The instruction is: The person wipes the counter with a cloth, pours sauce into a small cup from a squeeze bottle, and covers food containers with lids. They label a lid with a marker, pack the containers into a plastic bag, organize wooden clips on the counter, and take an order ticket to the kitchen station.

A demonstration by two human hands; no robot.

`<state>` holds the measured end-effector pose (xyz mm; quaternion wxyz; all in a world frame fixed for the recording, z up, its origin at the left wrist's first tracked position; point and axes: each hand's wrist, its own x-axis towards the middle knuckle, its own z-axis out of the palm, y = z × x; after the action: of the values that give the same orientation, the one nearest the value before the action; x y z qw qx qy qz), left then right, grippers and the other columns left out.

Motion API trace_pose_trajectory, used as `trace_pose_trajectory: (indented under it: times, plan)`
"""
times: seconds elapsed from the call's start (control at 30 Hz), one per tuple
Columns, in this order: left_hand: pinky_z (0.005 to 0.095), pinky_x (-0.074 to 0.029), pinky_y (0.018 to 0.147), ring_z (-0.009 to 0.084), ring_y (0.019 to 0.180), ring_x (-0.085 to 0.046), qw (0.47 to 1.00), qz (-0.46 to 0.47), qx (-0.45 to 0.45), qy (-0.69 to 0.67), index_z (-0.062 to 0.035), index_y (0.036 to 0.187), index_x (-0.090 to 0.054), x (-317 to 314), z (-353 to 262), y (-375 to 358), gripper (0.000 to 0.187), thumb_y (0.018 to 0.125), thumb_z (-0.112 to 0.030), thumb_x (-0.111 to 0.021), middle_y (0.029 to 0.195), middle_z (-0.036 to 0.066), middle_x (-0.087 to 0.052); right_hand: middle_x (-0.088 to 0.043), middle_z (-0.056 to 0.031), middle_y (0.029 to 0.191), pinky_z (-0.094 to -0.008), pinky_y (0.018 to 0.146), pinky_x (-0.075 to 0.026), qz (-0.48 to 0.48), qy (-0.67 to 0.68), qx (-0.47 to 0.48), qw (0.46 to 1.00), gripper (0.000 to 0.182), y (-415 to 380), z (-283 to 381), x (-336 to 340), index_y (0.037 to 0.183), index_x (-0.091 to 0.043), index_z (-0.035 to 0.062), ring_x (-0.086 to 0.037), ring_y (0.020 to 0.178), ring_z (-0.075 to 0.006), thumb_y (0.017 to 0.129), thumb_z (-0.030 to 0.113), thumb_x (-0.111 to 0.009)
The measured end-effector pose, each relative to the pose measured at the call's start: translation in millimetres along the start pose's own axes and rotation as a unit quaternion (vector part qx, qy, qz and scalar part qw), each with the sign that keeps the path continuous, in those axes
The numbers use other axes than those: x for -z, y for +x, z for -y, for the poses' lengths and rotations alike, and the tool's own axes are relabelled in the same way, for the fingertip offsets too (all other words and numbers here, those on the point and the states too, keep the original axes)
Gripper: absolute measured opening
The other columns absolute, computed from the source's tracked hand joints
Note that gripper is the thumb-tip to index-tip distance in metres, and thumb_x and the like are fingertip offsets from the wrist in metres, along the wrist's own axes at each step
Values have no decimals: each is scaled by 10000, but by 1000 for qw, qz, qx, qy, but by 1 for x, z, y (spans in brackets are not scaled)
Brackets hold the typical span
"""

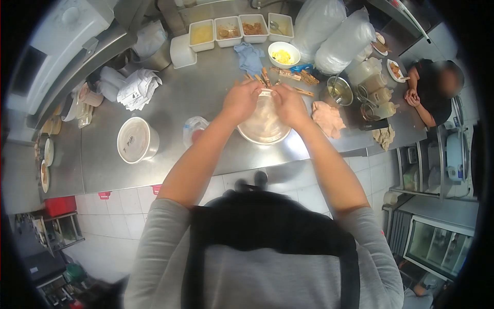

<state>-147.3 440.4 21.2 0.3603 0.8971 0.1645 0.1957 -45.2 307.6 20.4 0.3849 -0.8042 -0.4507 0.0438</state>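
Note:
Directly in front of me, a round tub with a translucent lid point(264, 123) stands on the steel counter. My left hand point(243, 102) is closed at the far left of its rim, thumb toward the middle. Close beside it, my right hand point(289, 105) is closed on the far right of the same rim. Some fingertips are hidden behind the edge. Just beyond the hands lie several brown wooden-looking sticks point(266, 77). A clear plastic bag point(194, 130) with something reddish inside rests near my left forearm, and a pinkish cloth point(328, 119) lies right of my right hand.
Left on the counter point(175, 103) stands another lidded tub point(138, 140). Behind are white food trays point(201, 35), a blue cloth point(249, 56) and a bowl of yellow food point(283, 54). A metal pot point(339, 91) and sauce bottles point(381, 96) stand right, near another person point(435, 92).

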Motion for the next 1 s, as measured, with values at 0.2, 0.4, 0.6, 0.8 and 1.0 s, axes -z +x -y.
trace_pose_trajectory:
  times: [0.2,0.4,0.6,0.8,1.0]
  plan:
    - [416,-443,772,355,898,-559,999,12,-1,38,-52,957,-599,-3,-4,-4,156,883,-139,-493,949,146,-598,-590,-120,987,-435,773,-449,-52,-68,4,996,152,-10,11,-5,937,-624,85,-558,898,-341,837,135,-521]
    - [383,-444,823,329,945,-569,993,92,45,52,-54,1040,-605,-1,4,-14,213,900,-123,-461,1033,161,-592,-593,-133,1005,-414,784,-450,56,-14,-53,997,182,-12,7,3,972,-635,84,-553,934,-340,866,153,-504]
    - [302,-438,851,252,943,-584,989,-26,-13,-146,-77,1095,-617,-3,8,-25,281,890,-46,-428,1041,122,-607,-609,-131,940,-379,784,-451,-85,168,-4,982,216,-20,-15,-8,1008,-645,71,-573,903,-328,888,157,-487]
    - [317,-451,843,245,938,-605,999,-28,16,-40,-97,1076,-631,0,-9,-37,313,875,-6,-409,1026,127,-625,-620,-132,928,-374,781,-460,-135,-66,55,987,229,-45,5,3,1014,-650,70,-581,868,-324,843,106,-501]
    - [326,-453,854,258,963,-607,982,-127,49,-132,-91,1072,-627,-13,24,-50,304,885,-16,-399,1017,148,-643,-612,-97,1030,-398,847,-425,-69,26,49,996,236,-27,-10,-13,1010,-659,106,-529,994,-314,814,143,-533]
